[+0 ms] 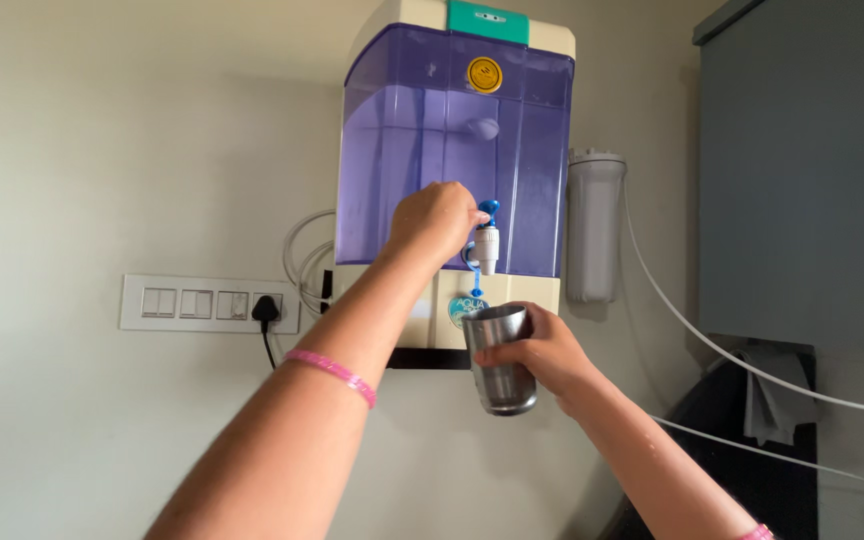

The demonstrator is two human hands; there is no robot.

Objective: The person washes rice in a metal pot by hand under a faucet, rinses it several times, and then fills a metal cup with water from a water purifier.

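Note:
A wall-mounted water purifier (452,150) with a translucent purple tank and cream body hangs in front of me. My left hand (437,222) is raised to its blue and white tap (487,235), fingers closed around the tap's lever. My right hand (542,350) grips a steel tumbler (499,362) just below the tap's spout, tilted slightly. A pink band circles my left forearm.
A white switch panel (192,303) with a black plug and cord sits on the wall to the left. A white filter canister (594,225) hangs right of the purifier, with thin white tubes running right. A grey cabinet (802,170) fills the upper right.

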